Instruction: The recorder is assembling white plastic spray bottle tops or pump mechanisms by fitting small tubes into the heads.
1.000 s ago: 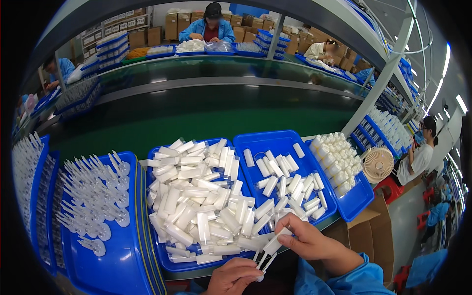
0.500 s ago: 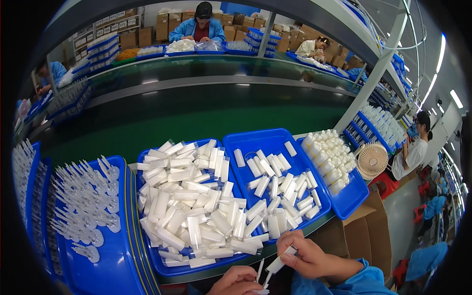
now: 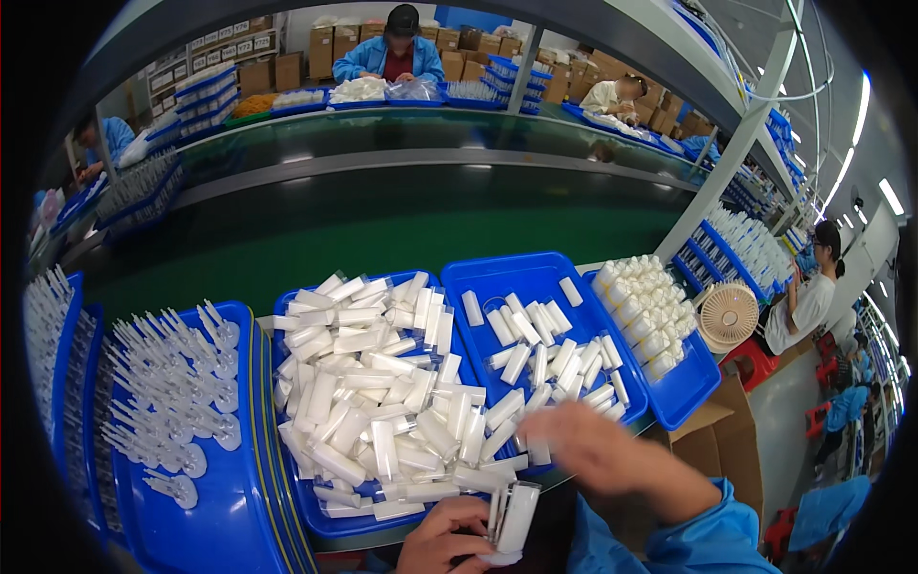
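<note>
My left hand [image 3: 448, 538], at the lower edge, is closed on a white round-based plastic part [image 3: 502, 558] with thin upright prongs. A white rectangular sleeve [image 3: 519, 517] stands upright on that part. My right hand [image 3: 598, 448] is smeared by motion over the near edge of the right blue tray [image 3: 459, 273], so its fingers cannot be made out. Several white sleeves with clear film ends lie in this tray. A fuller heap of white sleeves [image 3: 373, 402] fills the middle blue tray [image 3: 330, 526], just beyond my left hand.
On the left, a blue tray [image 3: 215, 507] holds several pronged white parts [image 3: 177, 383]. A blue tray at right carries upright white pieces [image 3: 645, 306], beside a small fan [image 3: 727, 314]. Beyond runs a green conveyor belt [image 3: 402, 225]; across it, a person [image 3: 389, 62] works.
My right hand has let go of the white sleeve and moved up toward the right tray. The sleeve, tilted before, now stands upright on the part in my left hand.
</note>
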